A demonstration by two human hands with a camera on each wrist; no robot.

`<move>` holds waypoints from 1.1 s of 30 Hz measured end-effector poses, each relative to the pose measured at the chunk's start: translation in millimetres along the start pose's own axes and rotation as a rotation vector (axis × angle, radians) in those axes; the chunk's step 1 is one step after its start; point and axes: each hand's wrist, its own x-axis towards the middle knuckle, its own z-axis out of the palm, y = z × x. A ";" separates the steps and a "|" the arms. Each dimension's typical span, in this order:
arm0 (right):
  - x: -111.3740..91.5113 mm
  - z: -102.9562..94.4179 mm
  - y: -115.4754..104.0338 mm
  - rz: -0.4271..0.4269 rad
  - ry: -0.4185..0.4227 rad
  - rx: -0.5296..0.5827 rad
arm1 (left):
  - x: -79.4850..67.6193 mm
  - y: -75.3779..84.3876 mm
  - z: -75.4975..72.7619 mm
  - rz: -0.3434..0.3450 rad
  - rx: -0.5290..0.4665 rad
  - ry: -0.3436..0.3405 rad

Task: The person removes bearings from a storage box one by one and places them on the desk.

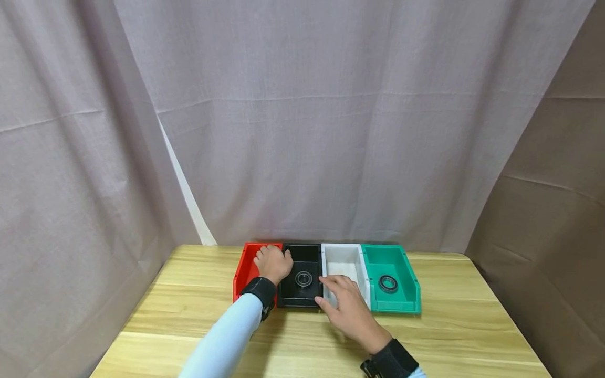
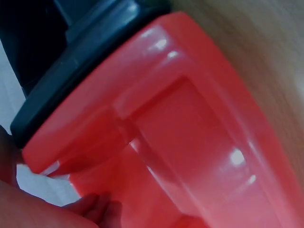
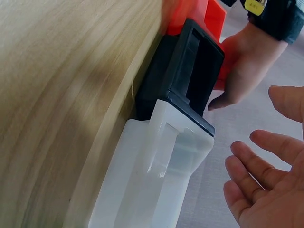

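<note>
Four-sided bins stand side by side: a red bin (image 1: pixel 243 270), a black bin (image 1: pixel 302 302), a white bin (image 1: pixel 342 254) and a green bin (image 1: pixel 397 307). One ring-shaped bearing (image 1: pixel 304 279) lies in the black bin, another bearing (image 1: pixel 388 284) in the green one. My left hand (image 1: pixel 274 264) is over the red bin, its fingers (image 2: pixel 97 208) reaching inside and its thumb toward the black bin. No object shows in those fingers, though they are partly hidden. Above the white bin's front, my right hand (image 1: pixel 347 312) has loosely spread fingers and holds nothing.
The bins stand near the back of a wooden table (image 1: pixel 472 325). A grey curtain (image 1: pixel 302 131) hangs right behind them, with more cloth at the left and right. Each wrist wears a black band.
</note>
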 end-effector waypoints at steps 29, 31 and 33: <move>-8.4 9.5 7.7 0.025 0.060 0.035 | 8.3 -10.8 26.7 -0.036 -0.011 -0.004; -8.4 9.4 7.9 0.029 0.057 0.039 | 9.0 -12.0 27.2 -0.037 -0.024 -0.008; -8.5 9.1 8.0 0.032 0.053 0.039 | 10.1 -13.8 28.8 -0.038 -0.051 -0.011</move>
